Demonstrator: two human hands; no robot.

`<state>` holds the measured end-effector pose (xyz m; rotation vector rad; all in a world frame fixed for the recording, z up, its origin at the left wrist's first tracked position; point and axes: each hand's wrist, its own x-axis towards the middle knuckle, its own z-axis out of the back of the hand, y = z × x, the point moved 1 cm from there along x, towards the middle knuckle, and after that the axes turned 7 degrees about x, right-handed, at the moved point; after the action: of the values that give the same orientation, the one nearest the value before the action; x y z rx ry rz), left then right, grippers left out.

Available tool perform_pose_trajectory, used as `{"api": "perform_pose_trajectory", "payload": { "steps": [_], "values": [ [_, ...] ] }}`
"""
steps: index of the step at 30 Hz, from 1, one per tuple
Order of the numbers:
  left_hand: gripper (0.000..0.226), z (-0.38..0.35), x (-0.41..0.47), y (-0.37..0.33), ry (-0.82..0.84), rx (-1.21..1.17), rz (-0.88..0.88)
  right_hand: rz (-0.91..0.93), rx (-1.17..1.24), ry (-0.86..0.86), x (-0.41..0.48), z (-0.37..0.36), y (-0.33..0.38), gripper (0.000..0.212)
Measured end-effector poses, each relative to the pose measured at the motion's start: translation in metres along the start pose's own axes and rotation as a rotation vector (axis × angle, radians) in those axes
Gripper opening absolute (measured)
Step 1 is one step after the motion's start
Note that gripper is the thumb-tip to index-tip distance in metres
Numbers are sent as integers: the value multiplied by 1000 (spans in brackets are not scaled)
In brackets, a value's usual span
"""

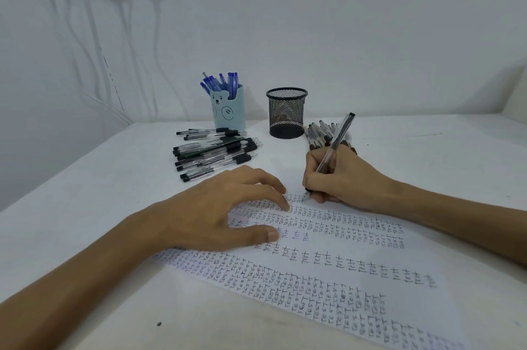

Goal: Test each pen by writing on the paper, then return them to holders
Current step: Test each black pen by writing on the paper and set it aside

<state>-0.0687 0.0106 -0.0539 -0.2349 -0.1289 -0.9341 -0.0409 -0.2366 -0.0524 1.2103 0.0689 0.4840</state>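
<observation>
Your right hand [342,178] gripped a clear pen [337,140], lower barrel hidden. Your left hand [216,207], fingers spread, pressed the paper [356,272].

White table [427,150]; white wall [342,22]; cables [125,22]

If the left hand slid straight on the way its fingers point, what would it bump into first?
Probably the right hand and the pen it grips, just ahead of the left hand on the paper.
</observation>
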Motion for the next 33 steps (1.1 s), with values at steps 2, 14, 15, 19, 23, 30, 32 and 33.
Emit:
{"api": "perform_pose_trajectory", "payload": {
  "steps": [2,14,15,19,23,30,32,33],
  "values": [
    [41,0,0,0,-2,3,-3,2,2,9,0,0,-1,17],
    [41,1,1,-2,2,-2,1,-14,-19,13,0,-1,3,23],
    [41,1,1,-2,5,-2,2,-21,-12,4,-1,-1,3,24],
    [40,2,0,-2,4,-6,-2,-27,-32,-14,0,-2,4,24],
    [40,2,0,-2,5,-15,-4,-37,-23,-5,0,-1,4,25],
    [41,2,1,-2,3,-9,-3,-24,-25,-35,1,0,2,22],
    [40,2,1,-2,-1,-5,-5,-27,-21,-39,2,0,1,23],
    [40,2,1,-2,-1,-5,-6,-28,-20,-36,2,0,0,22]
  ]
}}
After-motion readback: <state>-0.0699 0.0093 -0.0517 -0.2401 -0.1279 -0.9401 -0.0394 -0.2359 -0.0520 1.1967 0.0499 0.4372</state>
